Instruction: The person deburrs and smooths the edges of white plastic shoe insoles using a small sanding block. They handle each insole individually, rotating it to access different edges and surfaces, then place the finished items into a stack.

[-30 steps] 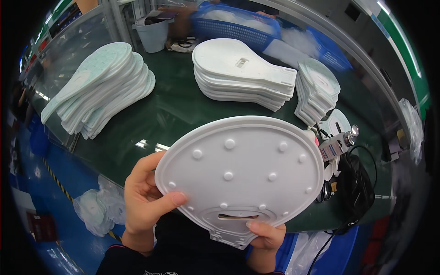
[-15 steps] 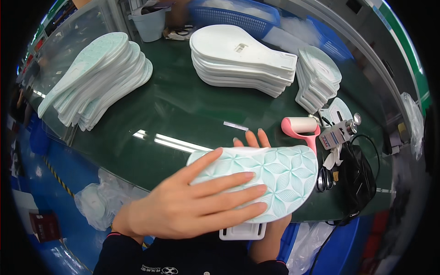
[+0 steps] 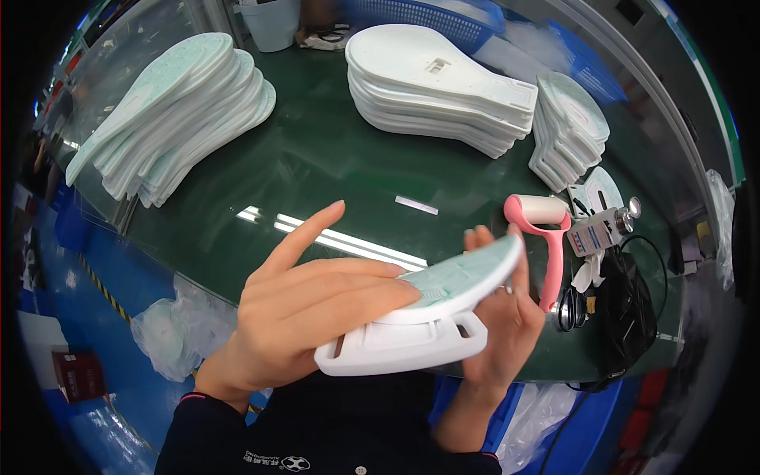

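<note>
A white plastic panel (image 3: 467, 277) with a rounded body, a mint-green leaf pattern and a slotted white end is tilted in front of me, above the near table edge. My left hand (image 3: 301, 309) grips it from the left, fingers over the patterned face, index finger stretched away. At its right edge my right hand (image 3: 503, 324) holds it, partly hidden behind the panel. Close to my right hand lies a pink-handled lint roller (image 3: 550, 245) on the dark green tabletop (image 3: 332, 174). A small pale strip (image 3: 416, 206) lies beyond the panel.
Stacks of similar panels stand at the left (image 3: 190, 119), the far middle (image 3: 435, 95) and the far right (image 3: 570, 131). On the right are a bottle with a metal top (image 3: 598, 231), a black pouch (image 3: 629, 305) and a cable. Blue baskets (image 3: 427, 20) stand behind.
The panel has tipped from showing its patterned face to nearly edge-on, its slotted end now in plain view. My right hand has come from beneath to its right edge. The view has shifted slightly.
</note>
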The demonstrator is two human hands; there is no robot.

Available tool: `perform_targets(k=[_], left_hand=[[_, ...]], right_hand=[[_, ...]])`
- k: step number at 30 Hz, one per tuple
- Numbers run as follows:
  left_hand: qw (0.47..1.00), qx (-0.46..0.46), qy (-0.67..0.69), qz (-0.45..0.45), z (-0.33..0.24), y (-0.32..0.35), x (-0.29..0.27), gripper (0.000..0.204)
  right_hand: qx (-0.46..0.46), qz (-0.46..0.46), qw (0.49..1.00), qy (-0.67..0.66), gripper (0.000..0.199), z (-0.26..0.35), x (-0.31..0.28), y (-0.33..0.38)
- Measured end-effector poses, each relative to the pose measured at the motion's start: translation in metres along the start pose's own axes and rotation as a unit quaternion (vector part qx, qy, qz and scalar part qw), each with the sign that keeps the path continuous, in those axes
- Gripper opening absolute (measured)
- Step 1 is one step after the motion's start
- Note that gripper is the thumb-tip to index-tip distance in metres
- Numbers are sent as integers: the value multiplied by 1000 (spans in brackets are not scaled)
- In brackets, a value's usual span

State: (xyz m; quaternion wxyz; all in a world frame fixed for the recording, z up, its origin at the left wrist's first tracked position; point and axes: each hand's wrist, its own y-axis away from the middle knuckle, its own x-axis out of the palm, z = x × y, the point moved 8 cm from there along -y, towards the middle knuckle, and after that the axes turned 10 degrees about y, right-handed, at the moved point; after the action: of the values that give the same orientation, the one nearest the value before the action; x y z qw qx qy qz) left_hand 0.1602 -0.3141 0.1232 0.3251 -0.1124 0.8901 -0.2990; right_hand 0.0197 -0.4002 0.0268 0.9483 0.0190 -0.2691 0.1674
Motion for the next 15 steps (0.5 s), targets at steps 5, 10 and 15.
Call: perform_targets(k=[5,10,15], left_hand=[[998,7,19,57,-8,0,-2,11],[995,29,-13,96,-8,3,5,12],[990,58,-98,84,-18,4,3,11]], right_hand=[[-300,-39,848,436,43,52,16,23],[-289,9,844,452,18,56,30,29],[-297,23,839,456,28,55,35,29]])
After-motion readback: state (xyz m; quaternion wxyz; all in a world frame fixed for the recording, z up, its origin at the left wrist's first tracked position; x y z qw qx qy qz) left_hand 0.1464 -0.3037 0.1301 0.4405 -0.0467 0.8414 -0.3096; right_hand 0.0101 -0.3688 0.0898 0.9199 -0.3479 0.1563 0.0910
